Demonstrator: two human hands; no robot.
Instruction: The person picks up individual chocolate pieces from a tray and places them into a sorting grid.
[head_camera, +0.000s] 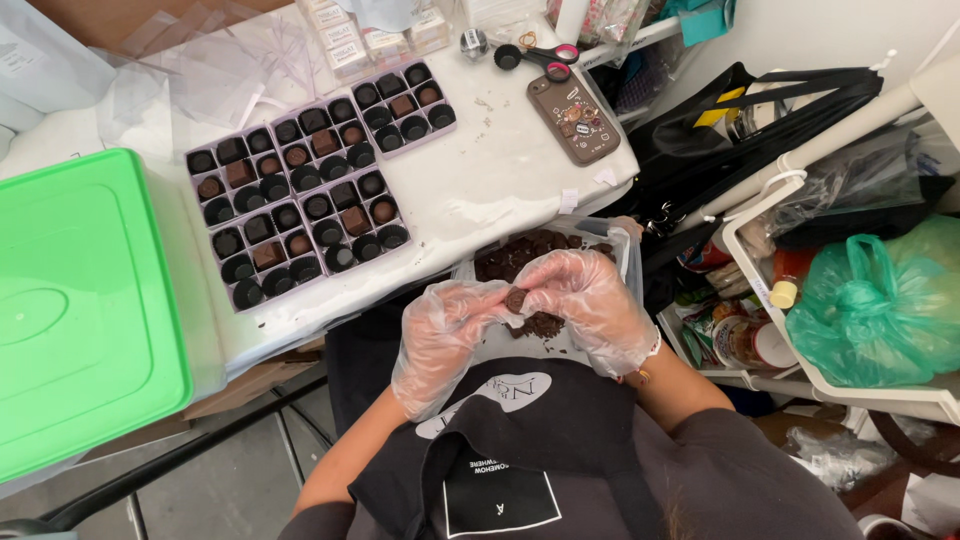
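Both of my hands wear clear plastic gloves and meet over my lap. My left hand (440, 335) and my right hand (590, 305) pinch one small round dark chocolate (516, 298) between their fingertips. Just beneath them sits a clear plastic container (622, 250) holding several dark chocolates and crumbs. On the white table (490, 170) ahead lie several lilac chocolate boxes (300, 195), each with dark paper cups and a few chocolates in them.
A green-lidded bin (80, 300) stands at the left. Scissors (535, 55) and a decorated phone (575, 115) lie at the table's far right. Black bags (740, 130), a white rack (790, 300) and a green plastic bag (880, 300) crowd the right side.
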